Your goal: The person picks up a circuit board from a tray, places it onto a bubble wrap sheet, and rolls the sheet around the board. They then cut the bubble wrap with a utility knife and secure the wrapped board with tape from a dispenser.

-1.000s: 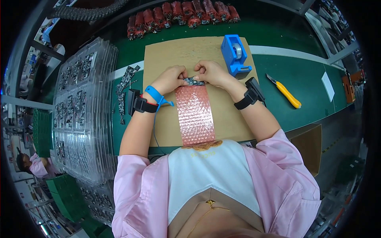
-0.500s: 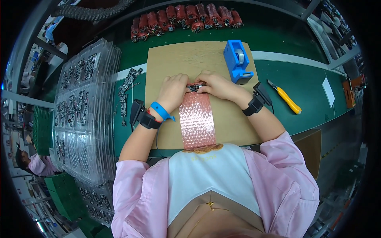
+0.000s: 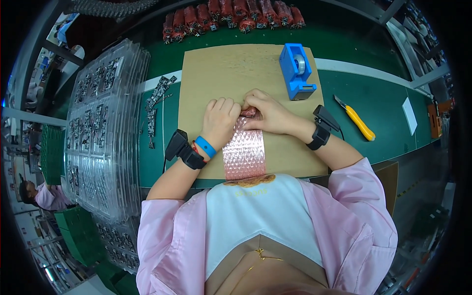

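I have the left hand (image 3: 221, 119) and the right hand (image 3: 269, 113) close together on the pink bubble wrap (image 3: 244, 155), fingers bent in and holding its rolled-up far end. The wrap lies on the brown cardboard (image 3: 211, 64), and its flat part runs back to the white shirt (image 3: 265, 206). I can't see inside the roll. If one side gets pulled harder, the roll could go crooked. If I squeeze too much, bubbles might pop. If I let go too soon, it could spring open, since I see no tape on it
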Demonstrator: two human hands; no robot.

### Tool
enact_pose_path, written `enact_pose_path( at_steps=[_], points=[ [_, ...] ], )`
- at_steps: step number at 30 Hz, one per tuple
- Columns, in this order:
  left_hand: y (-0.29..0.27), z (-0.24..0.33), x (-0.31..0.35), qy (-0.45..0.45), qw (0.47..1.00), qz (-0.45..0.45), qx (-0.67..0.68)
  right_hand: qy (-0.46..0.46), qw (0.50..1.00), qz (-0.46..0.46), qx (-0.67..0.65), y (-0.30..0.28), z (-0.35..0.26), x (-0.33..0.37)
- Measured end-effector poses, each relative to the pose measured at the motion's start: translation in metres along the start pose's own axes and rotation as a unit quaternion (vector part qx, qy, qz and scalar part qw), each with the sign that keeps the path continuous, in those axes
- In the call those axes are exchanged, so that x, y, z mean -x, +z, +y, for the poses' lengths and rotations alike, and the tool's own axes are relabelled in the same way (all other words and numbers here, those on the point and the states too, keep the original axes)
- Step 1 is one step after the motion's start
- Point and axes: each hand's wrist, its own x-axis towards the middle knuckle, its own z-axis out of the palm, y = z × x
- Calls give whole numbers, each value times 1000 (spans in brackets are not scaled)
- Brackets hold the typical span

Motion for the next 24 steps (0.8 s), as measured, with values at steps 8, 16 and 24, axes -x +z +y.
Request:
enact_pose_path(
  at_steps=[8,16,24],
  points=[
    [-15,15,2,-2,999,-46,-16,33,998,36,42,-5,4,6],
    [-4,67,28,-188,979,11,79,46,996,61,44,9,0,14],
    [-4,65,48,-185,977,-51,97,-61,981,81,167,21,-9,32]
  ],
)
